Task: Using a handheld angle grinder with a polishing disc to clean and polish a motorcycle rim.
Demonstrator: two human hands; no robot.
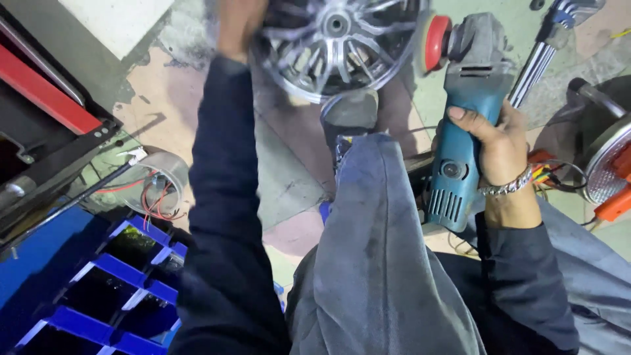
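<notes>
Left hand [238, 26] – clamped on the alloy wheel [335, 46] rim, steadying it, we judge. Right hand [496, 148] – wrapped around the blue angle grinder [460, 131], red pad [435, 43] beside the spokes.

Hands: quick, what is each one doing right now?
Left hand: blurred, closed on the rim of the silver spoked wheel.
Right hand: closed around the body of the blue angle grinder.

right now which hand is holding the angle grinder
The right hand, the one with a chain bracelet at the wrist, grips the blue angle grinder. The left hand is instead up at the silver spoked wheel, looking blurred.
</notes>
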